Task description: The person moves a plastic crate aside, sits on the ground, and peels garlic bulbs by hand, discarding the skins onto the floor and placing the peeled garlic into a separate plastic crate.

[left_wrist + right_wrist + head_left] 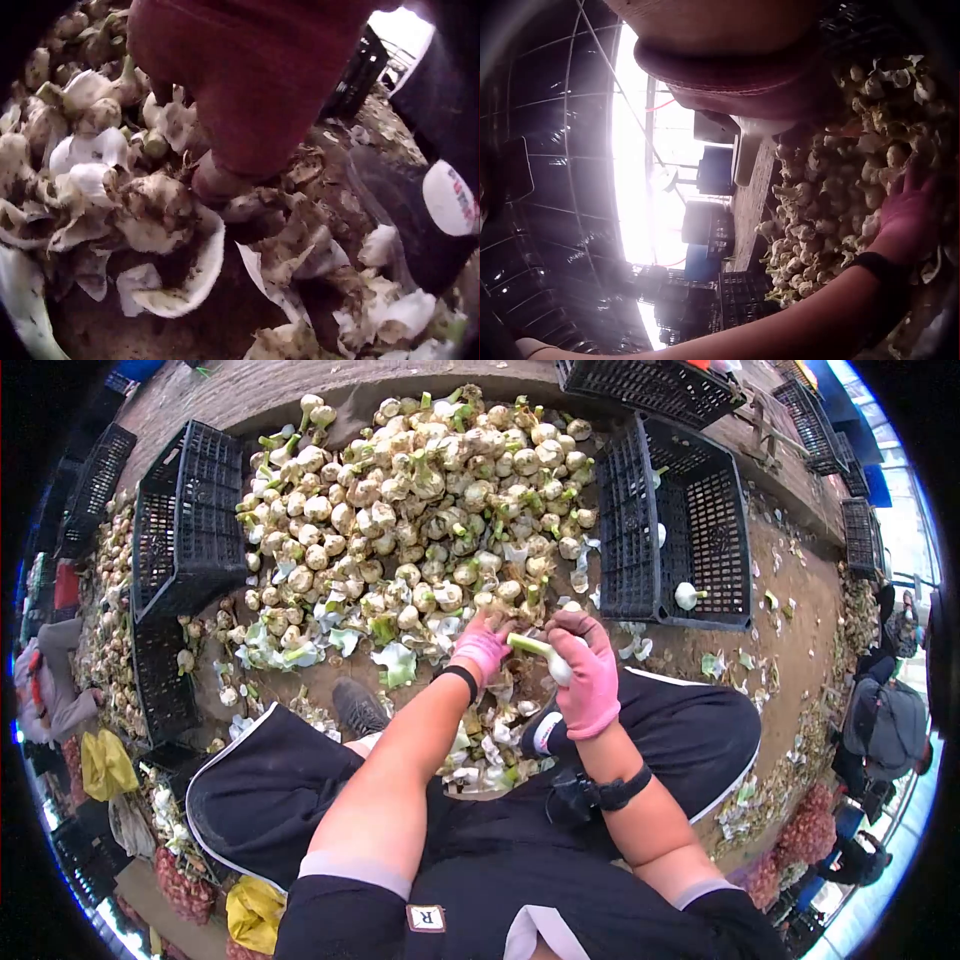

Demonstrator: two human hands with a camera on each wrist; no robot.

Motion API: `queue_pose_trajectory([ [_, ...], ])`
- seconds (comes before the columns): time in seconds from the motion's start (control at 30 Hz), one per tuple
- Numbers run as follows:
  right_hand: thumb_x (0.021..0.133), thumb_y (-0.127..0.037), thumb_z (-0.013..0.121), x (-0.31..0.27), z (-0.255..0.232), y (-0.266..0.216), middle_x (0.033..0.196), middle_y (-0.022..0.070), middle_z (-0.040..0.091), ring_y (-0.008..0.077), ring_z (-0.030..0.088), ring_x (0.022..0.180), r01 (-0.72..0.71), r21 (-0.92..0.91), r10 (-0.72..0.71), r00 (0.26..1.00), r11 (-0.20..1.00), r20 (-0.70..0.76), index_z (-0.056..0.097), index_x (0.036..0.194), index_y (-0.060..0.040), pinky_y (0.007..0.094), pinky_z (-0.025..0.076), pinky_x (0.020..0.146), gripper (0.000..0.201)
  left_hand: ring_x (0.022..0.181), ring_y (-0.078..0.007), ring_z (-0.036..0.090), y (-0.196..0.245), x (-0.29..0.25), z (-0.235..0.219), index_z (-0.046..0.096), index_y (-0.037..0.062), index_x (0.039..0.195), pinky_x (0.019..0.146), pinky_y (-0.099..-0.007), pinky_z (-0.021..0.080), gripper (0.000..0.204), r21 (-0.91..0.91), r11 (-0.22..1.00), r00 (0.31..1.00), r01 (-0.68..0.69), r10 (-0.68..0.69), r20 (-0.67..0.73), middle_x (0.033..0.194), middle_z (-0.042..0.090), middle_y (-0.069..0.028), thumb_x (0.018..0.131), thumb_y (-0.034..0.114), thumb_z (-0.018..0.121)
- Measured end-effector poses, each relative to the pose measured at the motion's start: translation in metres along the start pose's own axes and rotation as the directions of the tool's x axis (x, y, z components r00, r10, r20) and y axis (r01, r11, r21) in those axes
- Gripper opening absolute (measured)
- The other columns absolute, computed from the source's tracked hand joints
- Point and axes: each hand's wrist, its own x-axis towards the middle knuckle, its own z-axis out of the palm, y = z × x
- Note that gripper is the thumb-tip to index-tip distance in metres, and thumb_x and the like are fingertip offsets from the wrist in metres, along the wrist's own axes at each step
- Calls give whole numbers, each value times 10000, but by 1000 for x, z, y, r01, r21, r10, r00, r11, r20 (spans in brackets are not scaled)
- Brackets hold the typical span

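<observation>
My right hand [587, 685], in a pink glove, grips a white garlic bulb [560, 669] whose pale green stem points left, toward the other hand. In the right wrist view the stem [745, 160] sticks out below the glove cuff. My left hand [483, 647], also gloved in pink, reaches down to the near edge of a large heap of garlic [430, 490], its fingers extended among the bulbs. The left wrist view shows that thumb against dirty bulbs and loose skins [154, 214]; the other fingertips are hidden there.
A black crate [675, 615] with a few clean bulbs inside stands right of the heap. Another black crate [190, 525] stands left of it. Peeled skins [490, 745] litter the ground between my legs. People and more crates are farther off at both sides.
</observation>
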Motion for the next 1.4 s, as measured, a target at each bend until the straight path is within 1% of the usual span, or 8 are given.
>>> queue_pose_trajectory([
  [0.17,808,8,623,-6,3,-3,946,80,631,161,611,853,-10,13,10,999,1000,39,574,1068,-13,257,484,783,266,1157,-273,544,-6,12,-23,548,142,1236,936,-398,433,364,-268,939,963,214,-156,221,1257,565,-102,878,198,514],
  [0.33,788,-4,643,-3,-6,4,936,39,622,96,574,824,43,-265,-16,995,963,103,605,1033,-5,221,465,764,248,906,-266,647,-17,-26,-10,571,63,1104,761,-359,516,321,-810,50,539,585,-769,343,925,659,-153,789,127,570],
  [0.47,810,-37,611,-10,6,-4,862,52,636,115,596,745,-104,-353,186,960,930,208,605,1048,0,232,475,681,242,708,-150,600,-39,-74,-69,578,44,999,632,-271,512,257,-640,-709,661,-295,-635,399,829,615,-66,751,-14,544],
  [0.73,940,-512,462,-27,26,2,899,131,669,249,676,749,-542,-55,485,696,838,529,447,1299,-68,343,554,666,571,1010,-217,602,-36,-142,-179,583,12,839,895,-319,480,252,-944,-162,802,-286,-580,-143,1077,641,-149,672,-136,467],
  [0.93,917,-260,554,-47,40,-10,1097,67,563,151,580,908,-429,-141,434,727,892,532,466,1266,-56,302,514,741,414,1071,-242,577,-9,-163,-176,551,17,886,945,-340,460,309,-740,-440,752,-509,-646,-132,1092,636,-155,642,-140,446],
  [1.1,764,-88,734,-51,39,10,1089,80,584,176,586,976,348,-272,-131,798,897,588,470,1242,-42,319,506,797,548,1055,-173,584,6,-167,-186,447,83,1326,857,-271,508,381,-312,-763,792,-566,-609,52,1192,578,-98,948,82,497],
  [1.23,643,-46,762,-47,37,-2,1059,114,625,295,640,909,932,-349,-478,353,102,804,570,1141,-113,373,526,772,538,1019,-173,602,13,-168,-171,480,18,1295,853,-264,498,399,-695,-540,772,-474,-635,-33,1159,603,-81,955,211,557],
  [1.4,585,-48,727,-52,42,-11,1032,117,638,326,650,847,955,-282,-494,203,-92,846,613,1043,-187,402,540,681,492,997,-149,601,20,-179,-194,492,25,1304,852,-267,500,425,-607,-654,776,-450,-623,96,1144,624,-91,940,225,585],
])
